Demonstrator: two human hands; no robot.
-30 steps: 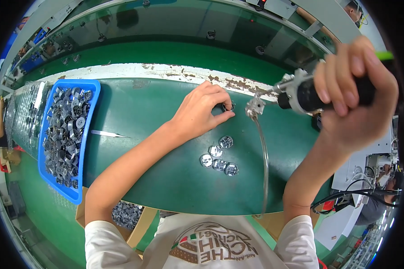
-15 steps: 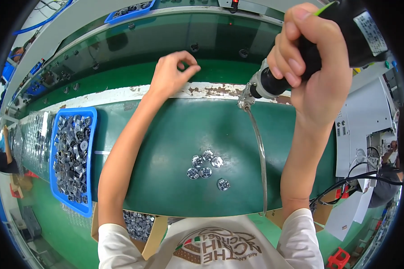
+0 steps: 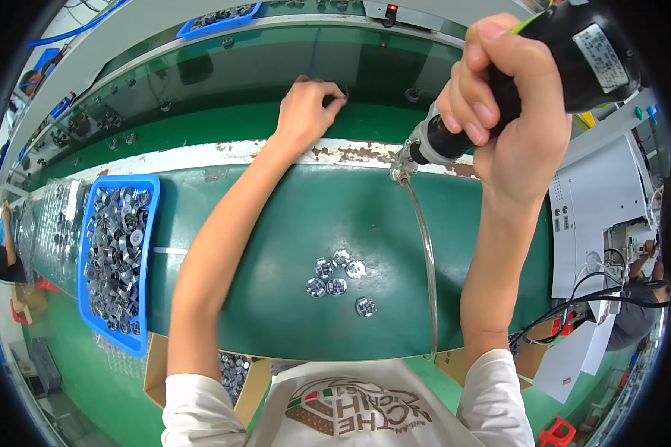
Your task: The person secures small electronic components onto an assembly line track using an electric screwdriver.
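Firmly, right hand [image 3: 516, 112] clamped on black power tool [image 3: 563, 59], left hand [image 3: 308, 110] above green belt [image 3: 224, 128], cannot tell whether gripping.

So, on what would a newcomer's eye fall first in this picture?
Most likely on the black power screwdriver in the right hand, at upper right, with a clear hose hanging from its tip. Next would come the blue tray at left, heaped with small grey parts. Six round metallic parts also stand out, loosely grouped on the green worktable.
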